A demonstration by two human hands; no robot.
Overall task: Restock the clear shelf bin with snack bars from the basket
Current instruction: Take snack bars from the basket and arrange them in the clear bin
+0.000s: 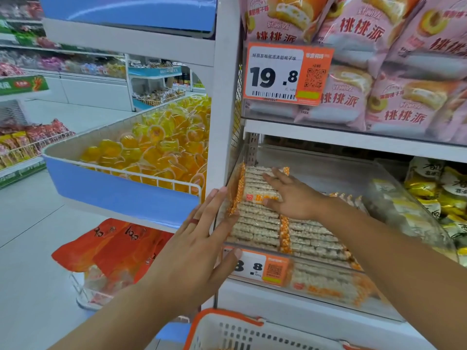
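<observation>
Both hands are flat and hold nothing: right hand (290, 195) presses snack bars (255, 195) into the clear shelf bin (404, 205) mid-frame, left hand (199, 243) steadies its side. Next: reach for the basket (227, 329), bottom centre.

Two bare forearms enter from the lower edge of the frame, no sleeves showing. The left hand (194, 246) wears a red band ring (194, 221) on one finger. The right hand (294, 195) has nothing on it that shows.

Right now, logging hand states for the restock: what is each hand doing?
Left hand: open, fingers straight against the clear bin.
Right hand: open, flat on the snack bars.
</observation>
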